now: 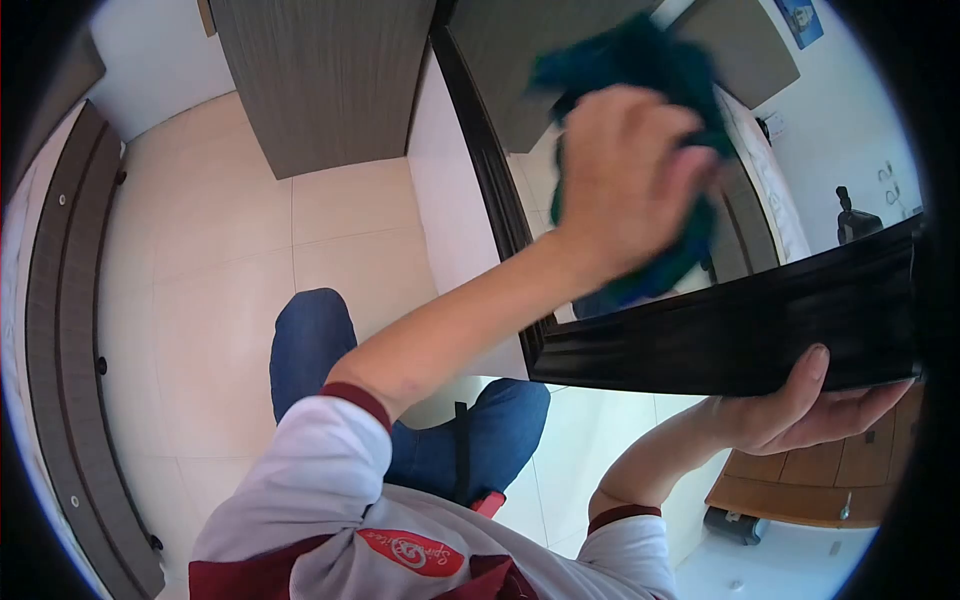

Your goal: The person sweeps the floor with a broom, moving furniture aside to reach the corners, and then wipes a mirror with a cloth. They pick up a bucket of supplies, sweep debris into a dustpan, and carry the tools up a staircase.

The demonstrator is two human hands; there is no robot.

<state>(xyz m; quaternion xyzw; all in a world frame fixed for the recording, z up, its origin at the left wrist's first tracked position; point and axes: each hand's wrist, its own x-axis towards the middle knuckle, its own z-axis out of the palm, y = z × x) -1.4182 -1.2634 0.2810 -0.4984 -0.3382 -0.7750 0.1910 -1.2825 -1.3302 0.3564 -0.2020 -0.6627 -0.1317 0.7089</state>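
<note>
My left hand (625, 190) is closed on a dark green-blue cloth (655, 70), blurred by motion. The cloth lies against a mirror (530, 175), and bunched parts of it show above and below the hand. A wide black frame (690, 335) borders the mirror. At the frame's lower right edge, my right hand (790, 410) grips the frame, with its thumb on the front face and its fingers under the edge.
A grey wood-grain panel (320, 80) stands at upper left above the tiled floor (215, 310). Dark furniture (75, 330) runs along the left edge. A brown wooden piece of furniture (800, 485) is at lower right. The mirror reflects a room, including a dark bottle.
</note>
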